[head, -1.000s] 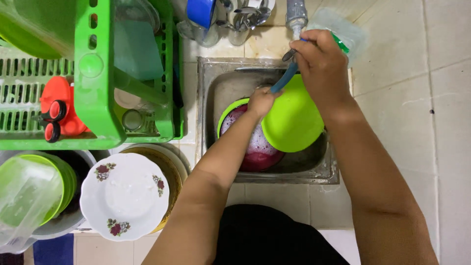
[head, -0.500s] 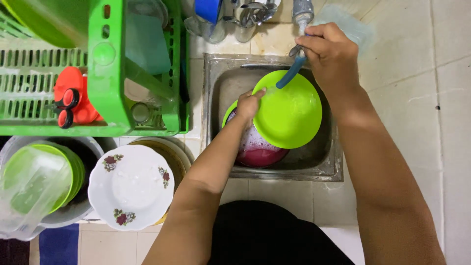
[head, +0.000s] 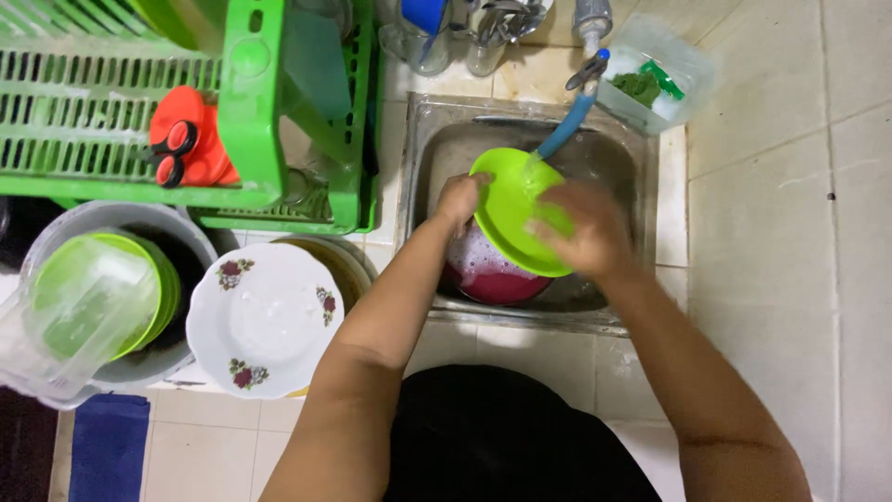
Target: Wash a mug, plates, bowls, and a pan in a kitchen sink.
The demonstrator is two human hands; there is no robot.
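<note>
Right hand (head: 581, 232) moved off hose (head: 564, 127) down onto green plate (head: 509, 209), blurred, fingers spread on face. Left hand (head: 460, 197) pinching plate rim. Plate tilted over sink (head: 609, 153), under hose stream.

Pale tiled counter (head: 771, 139) around a small steel sink (head: 423, 149), blue mat (head: 107, 446) on the tiled floor below

A white flowered plate (head: 265, 321) sits below a green dish rack (head: 251, 102) holding orange-handled scissors (head: 181, 149).

right hand (head: 581, 232) now seemingly on plate (head: 509, 209)
</note>
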